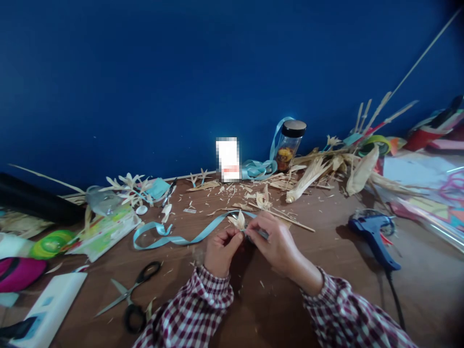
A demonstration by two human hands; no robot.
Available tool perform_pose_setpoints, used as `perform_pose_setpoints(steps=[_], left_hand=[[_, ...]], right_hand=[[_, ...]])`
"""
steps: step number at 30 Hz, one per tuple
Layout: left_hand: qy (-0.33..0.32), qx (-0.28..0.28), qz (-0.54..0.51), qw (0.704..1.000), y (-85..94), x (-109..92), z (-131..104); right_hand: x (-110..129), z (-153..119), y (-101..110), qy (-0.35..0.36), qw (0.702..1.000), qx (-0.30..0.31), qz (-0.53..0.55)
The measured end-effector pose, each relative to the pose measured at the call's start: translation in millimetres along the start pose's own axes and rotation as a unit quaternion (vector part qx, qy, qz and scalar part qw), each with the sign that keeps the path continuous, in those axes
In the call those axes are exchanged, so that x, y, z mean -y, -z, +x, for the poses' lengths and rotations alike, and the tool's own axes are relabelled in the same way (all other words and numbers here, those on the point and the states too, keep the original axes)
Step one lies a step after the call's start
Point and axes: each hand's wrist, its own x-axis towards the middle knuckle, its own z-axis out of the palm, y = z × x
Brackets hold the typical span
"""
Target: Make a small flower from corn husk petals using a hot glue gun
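Observation:
A small cream flower (pixel 238 221) made of dry husk stands up between my hands over the table. My left hand (pixel 222 247) pinches the flower at its base between thumb and fingers. Against that base, my right hand (pixel 271 238) has its thumb and fingertips pressed together, close to a light blue ribbon (pixel 195 238). The ribbon curls out to the left across the table and passes behind the flower. My fingers partly cover the place where flower and ribbon meet, so I cannot make out whether the ribbon is wrapped around it.
Scissors (pixel 126 295) lie spread at the left, a blue glue gun (pixel 377 237) with its cord at the right. By the wall stand a jar (pixel 289 147) and husks (pixel 310 178). Finished-looking husk flowers (pixel 130 186) and a white power strip (pixel 54 309) lie left.

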Motion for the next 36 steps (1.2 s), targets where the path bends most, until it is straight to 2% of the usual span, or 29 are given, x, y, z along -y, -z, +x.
perform_pose_setpoints(steps=[4, 7, 12, 15, 22, 31, 33, 36], left_hand=[[-0.001, 0.035, -0.029, 0.999, -1.0, -0.9, -1.3], [0.003, 0.049, -0.04, 0.998, -1.4, -1.4, -1.9], [-0.011, 0.071, -0.01, 0.997, -0.7, -2.4, -4.3], [0.015, 0.085, -0.013, 0.996, -2.0, -5.6, -6.9], [0.105, 0.092, -0.071, 0.988, -8.8, -13.6, -10.0], [0.139, 0.109, -0.11, 0.978, -13.3, -9.6, -14.1], [0.154, 0.113, -0.114, 0.975, -12.6, -9.6, -13.9], [0.168, 0.104, -0.107, 0.974, -10.7, -10.7, -12.0]], right_hand=[[0.9, -0.3, -1.9, -0.029, 0.997, -0.001, 0.076], [-1.4, 0.7, -1.9, -0.084, 0.981, 0.037, 0.173], [-10.9, 5.2, -2.0, -0.123, 0.918, 0.112, 0.359], [-14.4, 6.6, -2.0, -0.134, 0.879, 0.143, 0.434], [-14.7, 5.5, -0.6, -0.131, 0.857, 0.176, 0.466], [-12.5, 3.7, 1.4, -0.166, 0.795, 0.224, 0.539], [-11.9, 4.0, 2.0, -0.173, 0.798, 0.225, 0.532], [-12.8, 5.7, 2.3, -0.163, 0.826, 0.212, 0.497]])
